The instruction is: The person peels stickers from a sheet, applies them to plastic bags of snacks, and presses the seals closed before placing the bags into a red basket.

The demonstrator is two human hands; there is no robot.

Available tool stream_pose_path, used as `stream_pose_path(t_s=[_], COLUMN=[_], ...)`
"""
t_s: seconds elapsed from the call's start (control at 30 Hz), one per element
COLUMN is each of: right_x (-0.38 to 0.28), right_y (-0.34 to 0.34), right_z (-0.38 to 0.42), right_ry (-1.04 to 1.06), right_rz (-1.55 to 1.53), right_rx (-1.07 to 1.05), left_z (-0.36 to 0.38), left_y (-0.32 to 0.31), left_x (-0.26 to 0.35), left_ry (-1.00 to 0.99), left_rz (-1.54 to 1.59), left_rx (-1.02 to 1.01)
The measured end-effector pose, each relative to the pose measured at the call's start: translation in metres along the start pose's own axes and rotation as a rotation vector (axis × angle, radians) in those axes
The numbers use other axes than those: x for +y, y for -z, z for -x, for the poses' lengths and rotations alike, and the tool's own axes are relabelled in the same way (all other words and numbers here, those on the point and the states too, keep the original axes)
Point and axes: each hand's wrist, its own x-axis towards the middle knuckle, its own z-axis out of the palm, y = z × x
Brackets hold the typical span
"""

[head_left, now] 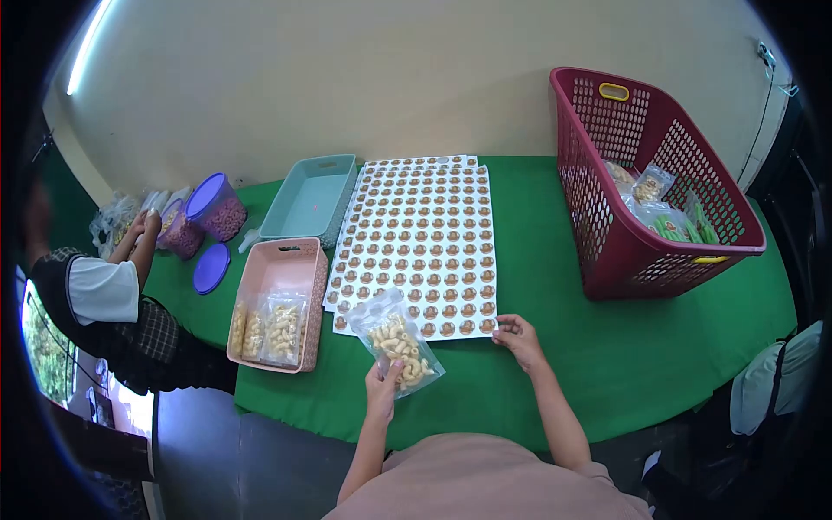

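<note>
A clear bag of curved, pale snacks point(400, 348) is gripped at its lower left side by my left hand point(382, 387). The bag's top overlaps the lower edge of the sticker sheets point(416, 234), which carry rows of round brown labels. At the sheets' lower right corner is my right hand point(518, 341), its thumb and fingers brought together at the paper's edge. Whether a label is between those fingertips is too small to tell.
A pink basket point(279, 251) holds filled bags at the left, beside a teal basket point(308, 199). A large maroon basket point(667, 156) with bags stands right. Purple-lidded tubs point(219, 212) and a person point(104, 290) are far left.
</note>
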Motion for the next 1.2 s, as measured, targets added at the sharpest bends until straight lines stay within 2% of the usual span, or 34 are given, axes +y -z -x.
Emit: stream_pose_path(t_s=[0.27,0.47,0.87,1.0,1.2], right_x=[0.013,0.021,0.024,0.027,0.044], right_y=[0.034,0.049,0.079,0.081,0.082], right_z=[0.079,0.129,0.212,0.222,0.225], right_ry=[-0.067,-0.125,-0.269,-0.237,-0.172], right_rz=[0.020,0.035,0.066,0.080,0.181], right_rx=[0.038,0.071,0.124,0.148,0.153], left_z=[0.017,0.030,0.048,0.048,0.049], left_y=[0.025,0.029,0.027,0.026,0.022], left_x=[-0.008,-0.016,-0.036,-0.043,-0.049], left_ry=[-0.060,0.008,0.069,0.099,0.137], left_rz=[-0.004,0.023,-0.068,-0.023,-0.129], left_rx=[0.012,0.047,-0.007,-0.016,-0.050])
